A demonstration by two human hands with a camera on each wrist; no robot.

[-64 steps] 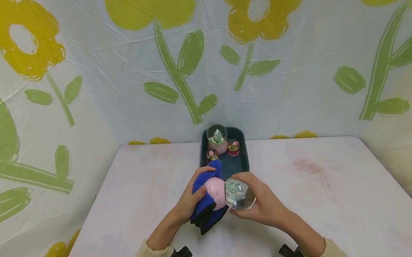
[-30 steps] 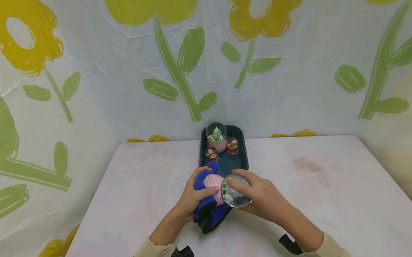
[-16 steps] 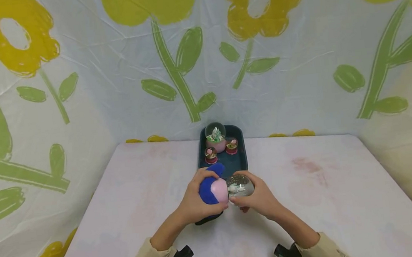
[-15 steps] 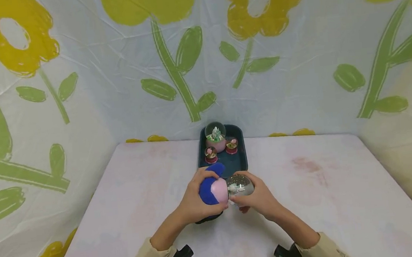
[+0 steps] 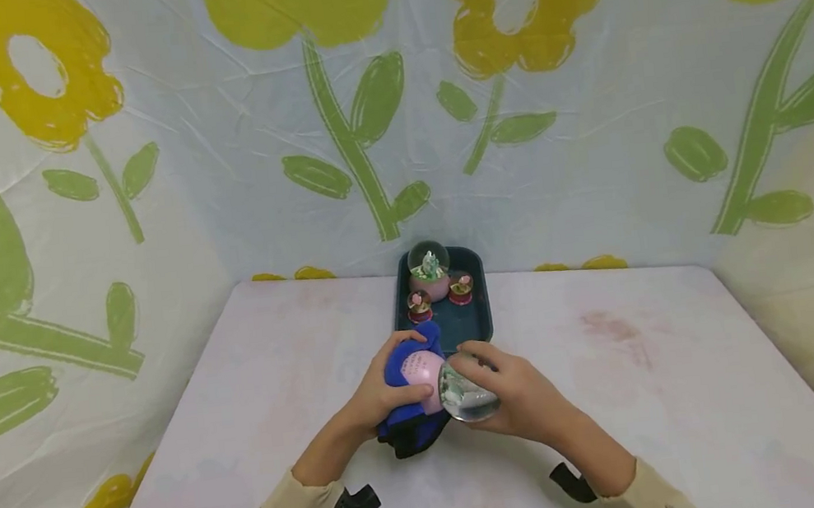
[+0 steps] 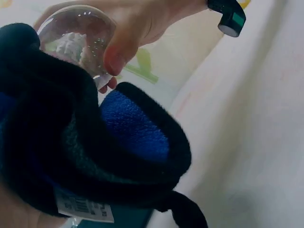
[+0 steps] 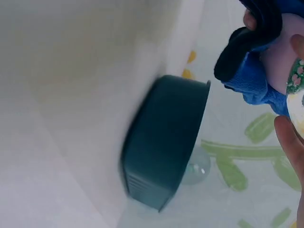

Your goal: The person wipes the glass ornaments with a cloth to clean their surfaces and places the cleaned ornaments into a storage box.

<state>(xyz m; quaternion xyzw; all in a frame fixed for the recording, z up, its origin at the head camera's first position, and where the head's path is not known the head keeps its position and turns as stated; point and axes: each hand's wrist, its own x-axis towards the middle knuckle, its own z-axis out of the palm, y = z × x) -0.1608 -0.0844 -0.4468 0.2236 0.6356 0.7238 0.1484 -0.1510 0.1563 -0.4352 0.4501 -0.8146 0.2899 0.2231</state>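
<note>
A snow globe [image 5: 469, 392] with a pink base [image 5: 425, 374] lies on its side in the air between both hands, its clear ball toward the right. My left hand [image 5: 384, 389] grips the base through a blue cloth [image 5: 402, 416] with black edging, thumb on the pink surface. My right hand [image 5: 521, 391] holds the clear ball, fingers curled over it. In the left wrist view, the folded cloth [image 6: 135, 126] hides most of the base, and a right thumb presses the ball [image 6: 78, 40]. In the right wrist view, the pink base [image 7: 280, 59] shows small flowers at its rim.
Just beyond the hands, a dark green tray [image 5: 478, 313] stands on the pale table [image 5: 616, 397]. It holds another pink-based snow globe [image 5: 429, 272] and two small red-based globes, one at left [image 5: 419, 306] and one at right [image 5: 460, 290]. A flower-printed cloth wall [image 5: 258, 179] rises behind.
Since half a second ago, the globe has turned in the hands: lettering shows on the base again, more blue cloth hangs below, and the right fingers now lie over the ball's top.
</note>
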